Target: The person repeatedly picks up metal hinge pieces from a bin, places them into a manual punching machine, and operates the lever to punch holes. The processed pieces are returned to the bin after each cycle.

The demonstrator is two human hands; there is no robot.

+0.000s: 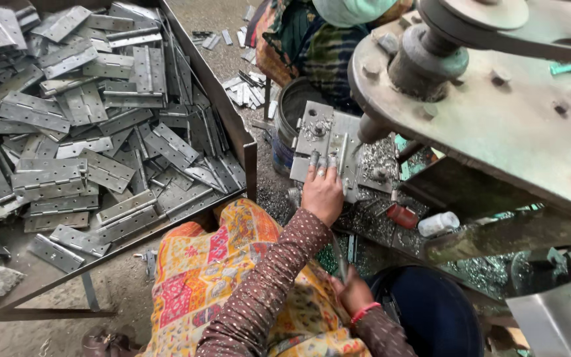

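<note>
**Left hand on the drill jig, right hand low with a metal strip**

I saw a grey metal hinge leaf point(342, 157) lying upright on the steel jig plate point(317, 132), under the drill spindle point(372, 129) of the machine. My left hand point(323, 193) was pressed flat on this plate, the fingers spread narrow and touching the lower end of the hinge leaf. My right hand point(353, 293) was low beside my lap, closed around a thin metal strip point(339, 254) that pointed up. Metal chips point(379, 158) covered the plate on the right. Near the plate lay a small red bottle point(402, 216) and a white one point(438, 223). A grey bucket point(297, 106) stood behind the jig. On the far left, a big tray point(246, 142) was full of finished hinges point(87, 132).
</note>
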